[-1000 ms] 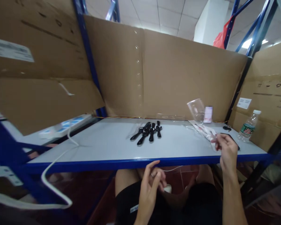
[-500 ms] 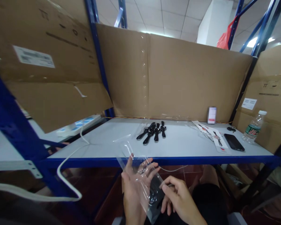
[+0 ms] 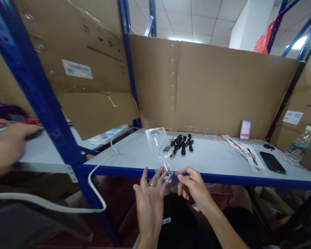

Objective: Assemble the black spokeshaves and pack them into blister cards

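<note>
My right hand [image 3: 193, 186] pinches the lower end of a clear moulded plastic shell [image 3: 158, 147], which tilts up and away over the front edge of the table. My left hand [image 3: 151, 197] is open beside it, palm up with fingers spread and a ring on one of them. Its fingertips are close to the shell's lower end; whether they touch it I cannot tell. Behind the shell, several slim black items with shiny middles [image 3: 183, 146] lie grouped on the white tabletop [image 3: 212, 159]. The shell partly covers the leftmost ones.
Printed cards [image 3: 254, 160], a black phone [image 3: 272, 162], keys [image 3: 269, 147] and a water bottle [image 3: 298, 147] lie or stand at the right. A lit phone [image 3: 245, 129] leans at the back. On the left are a power strip [image 3: 110, 135], a white cable [image 3: 92, 183] and another person's hand [image 3: 12, 145].
The clear shell has swung up and away from my left palm, out over the table. My view has turned left, bringing another person's hand and sleeve into sight.
</note>
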`<action>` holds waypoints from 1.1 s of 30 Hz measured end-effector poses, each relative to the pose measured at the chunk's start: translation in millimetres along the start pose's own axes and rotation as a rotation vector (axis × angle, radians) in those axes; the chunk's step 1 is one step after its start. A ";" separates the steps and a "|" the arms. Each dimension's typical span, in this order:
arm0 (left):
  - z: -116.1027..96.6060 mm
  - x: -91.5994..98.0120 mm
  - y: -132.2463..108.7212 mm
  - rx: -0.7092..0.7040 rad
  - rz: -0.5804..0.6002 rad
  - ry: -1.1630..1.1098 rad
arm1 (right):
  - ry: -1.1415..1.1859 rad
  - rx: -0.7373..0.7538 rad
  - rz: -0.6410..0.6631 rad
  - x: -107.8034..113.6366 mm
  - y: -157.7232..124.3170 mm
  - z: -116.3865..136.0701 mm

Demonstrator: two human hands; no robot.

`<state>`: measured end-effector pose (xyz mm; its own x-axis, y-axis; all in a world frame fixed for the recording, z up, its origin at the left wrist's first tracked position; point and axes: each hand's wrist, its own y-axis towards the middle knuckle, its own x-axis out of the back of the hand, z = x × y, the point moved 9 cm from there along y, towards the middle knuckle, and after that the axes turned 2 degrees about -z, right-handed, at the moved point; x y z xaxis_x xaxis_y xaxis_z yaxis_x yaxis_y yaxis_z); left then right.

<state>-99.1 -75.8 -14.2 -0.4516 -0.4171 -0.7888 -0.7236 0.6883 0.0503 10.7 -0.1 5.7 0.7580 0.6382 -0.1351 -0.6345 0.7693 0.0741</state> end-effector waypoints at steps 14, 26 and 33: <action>-26.4 19.4 5.8 -0.270 -0.144 0.113 | -0.857 0.156 -0.417 63.1 97.9 43.2; -14.9 9.8 7.1 -0.192 -0.003 0.205 | -1.496 0.002 -0.368 91.7 130.6 37.0; -15.9 9.9 6.5 -0.187 -0.010 0.220 | -1.475 -0.135 -0.302 100.7 144.3 38.1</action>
<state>-116.6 -84.9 -12.0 -0.5312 -0.5560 -0.6392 -0.8033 0.5704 0.1714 1.2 176.3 40.4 0.2749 -0.0180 0.9613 -0.3784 0.9171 0.1254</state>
